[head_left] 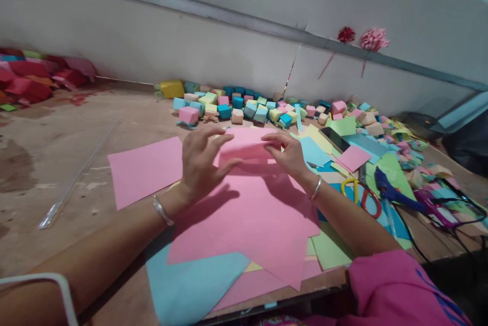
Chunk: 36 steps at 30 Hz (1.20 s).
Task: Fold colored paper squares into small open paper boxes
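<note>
A small piece of pink paper (247, 139), bent over at its far part, is between my two hands. My left hand (202, 158) is at its left side, fingers curled over the top and thumb stretched out below. At the right end, my right hand (285, 153) pinches the paper between thumb and fingers. Beneath both hands lie larger pink sheets (244, 219), overlapping at angles and shaded by my hands. A separate pink sheet (148, 171) lies flat to the left of my left hand.
Rows of small folded paper boxes (237, 115) line the wall. Scissors (360, 194), a blue glue gun (396, 191) with a cord and a dark phone (334, 139) lie to the right among coloured papers. A clear stick (76, 183) rests at left. Blue paper (190, 285) overhangs the near edge.
</note>
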Motion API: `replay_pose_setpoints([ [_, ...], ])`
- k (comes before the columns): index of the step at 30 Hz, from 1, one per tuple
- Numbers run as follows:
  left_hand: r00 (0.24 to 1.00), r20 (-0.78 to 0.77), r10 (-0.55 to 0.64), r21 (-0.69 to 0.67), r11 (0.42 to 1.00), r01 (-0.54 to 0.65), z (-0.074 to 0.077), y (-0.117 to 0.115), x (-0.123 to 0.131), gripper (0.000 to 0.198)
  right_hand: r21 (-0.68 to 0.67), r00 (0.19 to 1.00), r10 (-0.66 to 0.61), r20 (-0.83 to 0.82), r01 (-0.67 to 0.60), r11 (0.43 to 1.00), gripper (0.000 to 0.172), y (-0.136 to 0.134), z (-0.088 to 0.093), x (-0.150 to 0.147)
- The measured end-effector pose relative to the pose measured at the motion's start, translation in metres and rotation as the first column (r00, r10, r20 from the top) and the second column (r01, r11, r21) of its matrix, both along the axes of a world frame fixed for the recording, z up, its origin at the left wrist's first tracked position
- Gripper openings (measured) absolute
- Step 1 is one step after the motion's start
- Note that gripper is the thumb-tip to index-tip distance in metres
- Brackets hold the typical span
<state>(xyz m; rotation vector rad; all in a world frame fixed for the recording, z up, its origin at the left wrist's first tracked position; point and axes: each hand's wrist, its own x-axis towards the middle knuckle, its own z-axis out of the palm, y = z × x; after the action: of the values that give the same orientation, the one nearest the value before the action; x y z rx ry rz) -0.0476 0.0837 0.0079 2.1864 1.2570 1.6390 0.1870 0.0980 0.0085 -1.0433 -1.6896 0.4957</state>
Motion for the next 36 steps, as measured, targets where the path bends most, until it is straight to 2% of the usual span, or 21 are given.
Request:
replay_pose_setpoints([
  [2, 0.991, -0.091, -0.102, -0.064, 0.993, 0.097, 0.002, -0.006, 0.005, 0.048, 0.045, 0.992, 0.069, 0.109, -0.074, 0.996, 0.014, -0.013, 0.009, -0.009],
  [5, 0.992, -0.013, -0.126, -0.197, 0.973, 0.121, 0.005, -0.012, 0.009, 0.022, 0.113, 0.982, 0.075, 0.174, -0.095, 0.989, 0.030, -0.027, 0.017, -0.016],
  [7, 0.992, 0.099, -0.077, -0.216, 0.972, 0.097, 0.010, -0.014, 0.009, 0.012, 0.163, 0.991, -0.005, 0.132, -0.017, 0.987, 0.049, -0.029, 0.020, -0.016],
  [9, 0.975, 0.219, -0.038, -0.238, 0.967, 0.091, 0.017, -0.014, 0.009, 0.010, 0.161, 0.998, -0.057, 0.036, 0.050, 0.986, 0.068, -0.026, 0.021, -0.014],
  [11, 0.933, 0.356, -0.044, -0.299, 0.941, 0.159, 0.022, -0.015, 0.010, 0.012, 0.074, 0.996, -0.003, -0.089, 0.010, 0.997, 0.081, -0.022, 0.021, -0.013],
  [13, 0.867, 0.494, -0.064, -0.376, 0.884, 0.279, 0.023, -0.017, 0.013, 0.017, -0.060, 0.970, 0.110, -0.218, -0.125, 0.990, 0.075, -0.022, 0.020, -0.016],
  [15, 0.815, 0.574, -0.083, -0.431, 0.815, 0.387, 0.021, -0.019, 0.017, 0.023, -0.158, 0.935, 0.155, -0.318, -0.213, 0.964, 0.051, -0.025, 0.019, -0.021],
  [17, 0.782, 0.614, -0.105, -0.482, 0.736, 0.476, 0.018, -0.021, 0.021, 0.027, -0.194, 0.929, 0.119, -0.351, -0.196, 0.961, 0.038, -0.029, 0.018, -0.025],
  [19, 0.765, 0.632, -0.123, -0.516, 0.671, 0.533, 0.018, -0.023, 0.023, 0.030, -0.198, 0.943, 0.066, -0.327, -0.136, 0.971, 0.039, -0.033, 0.017, -0.027],
  [20, 0.764, 0.632, -0.129, -0.523, 0.657, 0.543, 0.019, -0.024, 0.023, 0.032, -0.201, 0.951, 0.056, -0.303, -0.121, 0.972, 0.040, -0.035, 0.017, -0.027],
  [23, 0.773, 0.619, -0.138, -0.494, 0.696, 0.520, 0.026, -0.027, 0.022, 0.035, -0.226, 0.970, 0.069, -0.232, -0.122, 0.966, 0.043, -0.038, 0.016, -0.027],
  [27, 0.788, 0.604, -0.121, -0.465, 0.749, 0.471, 0.032, -0.029, 0.020, 0.025, -0.242, 0.977, 0.111, -0.184, -0.155, 0.958, 0.044, -0.042, 0.017, -0.028],
  [33, 0.787, 0.613, -0.074, -0.493, 0.742, 0.454, 0.029, -0.032, 0.024, 0.020, -0.118, 0.973, 0.090, -0.211, -0.116, 0.986, 0.029, -0.048, 0.026, -0.032],
  [36, 0.792, 0.605, -0.078, -0.495, 0.742, 0.451, 0.028, -0.034, 0.024, 0.020, -0.108, 0.974, 0.071, -0.213, -0.096, 0.989, 0.029, -0.049, 0.027, -0.032],
])
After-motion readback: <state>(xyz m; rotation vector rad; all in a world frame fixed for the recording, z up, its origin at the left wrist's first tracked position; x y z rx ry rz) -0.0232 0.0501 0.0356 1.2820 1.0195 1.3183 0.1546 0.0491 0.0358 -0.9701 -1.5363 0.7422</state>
